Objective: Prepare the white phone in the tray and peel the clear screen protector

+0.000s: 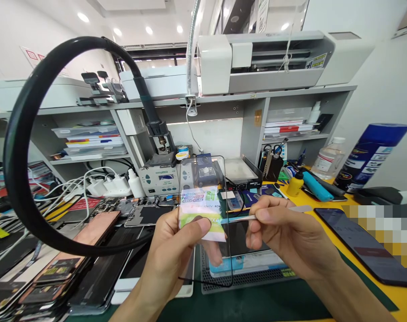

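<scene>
Workbench point(263, 305) hose point(20, 129) loops beside left hand's point(171, 255) glass point(205, 179), right hand's point(287, 237) tool point(240, 218).

A long grey shelf point(223, 96) stands at the back of the yellow surface point(401, 299). Above the shelf are white walls point(384, 80) and round ceiling lights point(83, 17).

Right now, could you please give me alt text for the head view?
A left hand holds up a clear, black-edged glass panel bearing a colourful sticker, while the right hand touches a thin metal tool to the sticker. Stacked phones and a soldering station crowd the bench.
</scene>
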Demonstrator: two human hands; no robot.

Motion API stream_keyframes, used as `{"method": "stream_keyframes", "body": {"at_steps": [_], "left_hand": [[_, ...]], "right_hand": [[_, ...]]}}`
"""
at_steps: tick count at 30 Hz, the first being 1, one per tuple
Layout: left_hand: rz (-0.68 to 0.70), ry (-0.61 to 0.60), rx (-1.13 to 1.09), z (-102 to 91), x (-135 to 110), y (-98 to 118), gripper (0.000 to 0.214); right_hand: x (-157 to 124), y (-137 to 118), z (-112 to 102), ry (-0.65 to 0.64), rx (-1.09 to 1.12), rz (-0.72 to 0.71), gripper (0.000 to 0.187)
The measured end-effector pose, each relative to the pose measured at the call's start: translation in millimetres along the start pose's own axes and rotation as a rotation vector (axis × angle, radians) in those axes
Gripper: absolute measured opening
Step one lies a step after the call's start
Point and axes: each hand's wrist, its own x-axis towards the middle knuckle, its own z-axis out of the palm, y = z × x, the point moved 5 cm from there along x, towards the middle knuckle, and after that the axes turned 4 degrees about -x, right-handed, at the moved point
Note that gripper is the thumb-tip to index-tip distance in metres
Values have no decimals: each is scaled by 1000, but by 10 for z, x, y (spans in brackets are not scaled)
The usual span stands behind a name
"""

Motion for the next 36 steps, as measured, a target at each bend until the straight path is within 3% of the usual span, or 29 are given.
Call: {"method": "stream_keyframes", "body": {"at_steps": [36], "left_hand": [[1,7,21,8,-14,14,13]], "right_hand": [[-13,3,9,-6,-17,14,8]]}}
